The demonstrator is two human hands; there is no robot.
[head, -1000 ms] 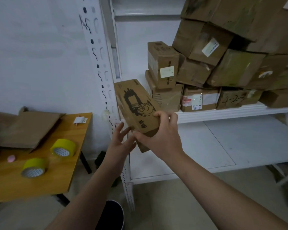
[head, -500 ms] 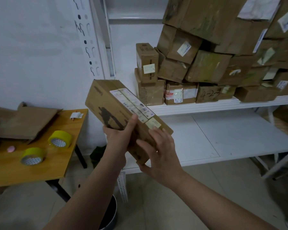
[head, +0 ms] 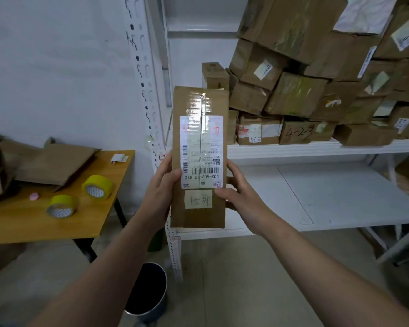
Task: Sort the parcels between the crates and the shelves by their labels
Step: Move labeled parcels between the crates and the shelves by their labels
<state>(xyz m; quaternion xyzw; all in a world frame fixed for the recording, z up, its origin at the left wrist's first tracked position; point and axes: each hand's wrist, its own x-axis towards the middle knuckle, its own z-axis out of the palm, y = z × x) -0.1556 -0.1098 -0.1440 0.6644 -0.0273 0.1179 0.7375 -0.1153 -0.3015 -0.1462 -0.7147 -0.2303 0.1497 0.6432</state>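
Now the box (head: 200, 138) is showing its label (head: 201, 152)
The person is turning it round from its printed side and holding it upright before the shelf (head: 316, 151), left hand (head: 159, 185) and right hand (head: 240, 192) gripping its two long edges, apparently reading where it is going

The long cardboard parcel (head: 198, 215) stands upright, white shipping label (head: 201, 147) facing the camera upside down. Other parcels (head: 295, 93) lie piled on the shelf (head: 316, 149).
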